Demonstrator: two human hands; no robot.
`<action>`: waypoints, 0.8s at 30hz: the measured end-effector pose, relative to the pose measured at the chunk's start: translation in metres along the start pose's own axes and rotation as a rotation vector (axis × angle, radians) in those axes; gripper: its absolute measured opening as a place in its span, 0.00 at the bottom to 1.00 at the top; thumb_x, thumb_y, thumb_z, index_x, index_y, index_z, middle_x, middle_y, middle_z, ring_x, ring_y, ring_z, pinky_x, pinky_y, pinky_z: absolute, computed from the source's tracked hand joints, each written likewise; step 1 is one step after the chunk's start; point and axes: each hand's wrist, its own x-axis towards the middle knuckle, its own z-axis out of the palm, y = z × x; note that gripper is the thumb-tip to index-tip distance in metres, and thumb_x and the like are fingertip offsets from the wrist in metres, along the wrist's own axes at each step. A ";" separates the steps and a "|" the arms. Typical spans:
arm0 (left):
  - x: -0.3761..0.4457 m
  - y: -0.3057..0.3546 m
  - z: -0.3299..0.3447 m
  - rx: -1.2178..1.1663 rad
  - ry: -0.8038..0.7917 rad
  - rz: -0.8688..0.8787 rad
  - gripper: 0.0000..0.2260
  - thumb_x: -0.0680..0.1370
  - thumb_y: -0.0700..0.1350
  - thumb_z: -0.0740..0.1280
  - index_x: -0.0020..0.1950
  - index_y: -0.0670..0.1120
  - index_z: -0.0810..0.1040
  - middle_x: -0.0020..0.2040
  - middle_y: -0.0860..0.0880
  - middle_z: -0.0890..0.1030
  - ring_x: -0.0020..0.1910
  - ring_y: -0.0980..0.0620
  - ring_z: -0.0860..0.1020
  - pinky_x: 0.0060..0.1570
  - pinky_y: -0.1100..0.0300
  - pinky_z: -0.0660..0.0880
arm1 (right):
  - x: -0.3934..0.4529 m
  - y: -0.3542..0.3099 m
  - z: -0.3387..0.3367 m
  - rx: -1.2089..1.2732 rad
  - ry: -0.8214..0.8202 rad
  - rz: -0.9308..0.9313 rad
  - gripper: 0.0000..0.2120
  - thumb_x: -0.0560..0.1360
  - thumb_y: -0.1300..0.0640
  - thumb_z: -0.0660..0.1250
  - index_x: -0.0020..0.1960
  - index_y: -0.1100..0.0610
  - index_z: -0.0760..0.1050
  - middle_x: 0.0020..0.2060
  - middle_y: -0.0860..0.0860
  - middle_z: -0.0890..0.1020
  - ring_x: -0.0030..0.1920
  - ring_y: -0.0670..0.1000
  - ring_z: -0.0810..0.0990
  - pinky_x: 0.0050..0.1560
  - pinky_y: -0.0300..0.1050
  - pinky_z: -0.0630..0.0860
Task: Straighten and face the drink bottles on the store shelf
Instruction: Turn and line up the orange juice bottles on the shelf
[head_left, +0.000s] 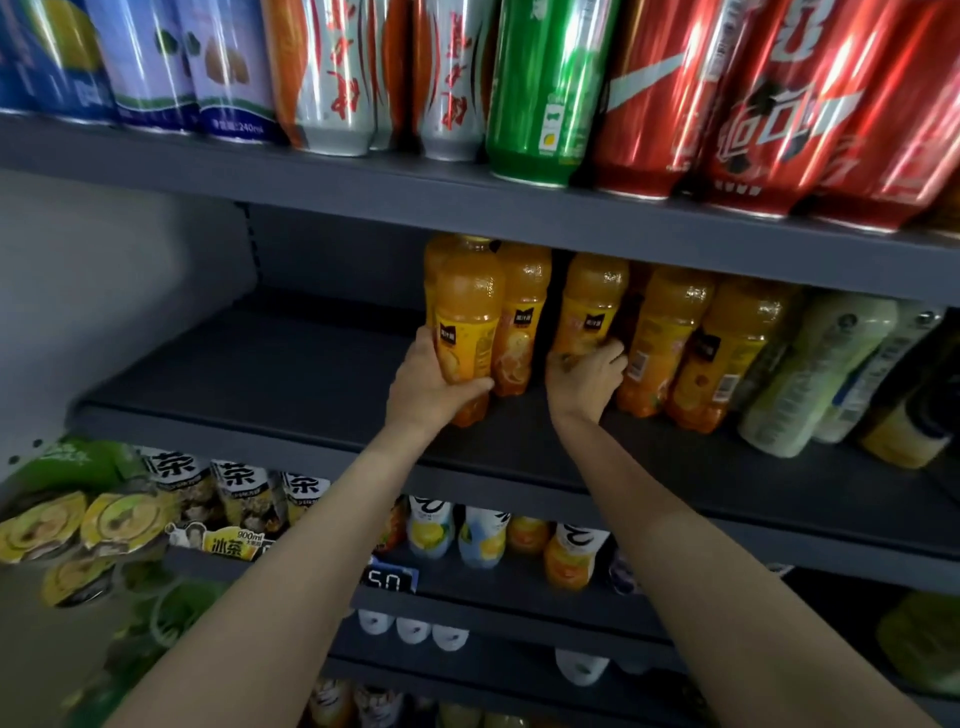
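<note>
Both arms reach up to the middle shelf (311, 374), a dark grey board whose left half lies bare. The left hand (426, 387) has its grip wrapped around the lower body of the frontmost orange juice bottle (467, 332), thumb across the front under the yellow label, the bottle standing upright near the shelf's front edge. A second orange bottle (522, 322) stands just beside it, touching or nearly so. The right hand (587, 376) curls its grip on the base of a third orange bottle (589, 306), fingers hooked round its right side. Further right, two more orange bottles (691, 348) lean together (their labels turned partly away), and next to them pale green bottles (810, 374) tilt leftward. On the shelf above sits a row of cans: silver-and-orange ones, a green can (545, 88), red cans (769, 104).
</note>
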 end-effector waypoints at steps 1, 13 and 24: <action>-0.001 -0.001 0.002 -0.013 0.006 0.003 0.31 0.68 0.49 0.76 0.66 0.45 0.65 0.62 0.45 0.74 0.62 0.45 0.72 0.61 0.49 0.70 | -0.006 0.002 -0.007 -0.001 0.006 0.001 0.36 0.71 0.57 0.73 0.70 0.65 0.57 0.68 0.63 0.63 0.68 0.64 0.63 0.66 0.54 0.62; -0.072 0.015 0.001 -0.135 0.144 0.300 0.18 0.76 0.45 0.67 0.64 0.43 0.70 0.58 0.47 0.73 0.59 0.51 0.71 0.58 0.59 0.69 | -0.047 -0.016 -0.080 0.348 -0.193 -0.010 0.28 0.66 0.53 0.78 0.61 0.54 0.69 0.57 0.52 0.78 0.58 0.52 0.76 0.59 0.48 0.74; -0.097 0.038 -0.028 -0.966 -0.578 -0.398 0.19 0.76 0.50 0.66 0.64 0.44 0.71 0.59 0.40 0.78 0.54 0.43 0.80 0.47 0.56 0.80 | -0.100 -0.032 -0.123 0.812 -0.475 0.092 0.24 0.73 0.57 0.71 0.66 0.56 0.68 0.58 0.53 0.79 0.58 0.50 0.79 0.55 0.47 0.78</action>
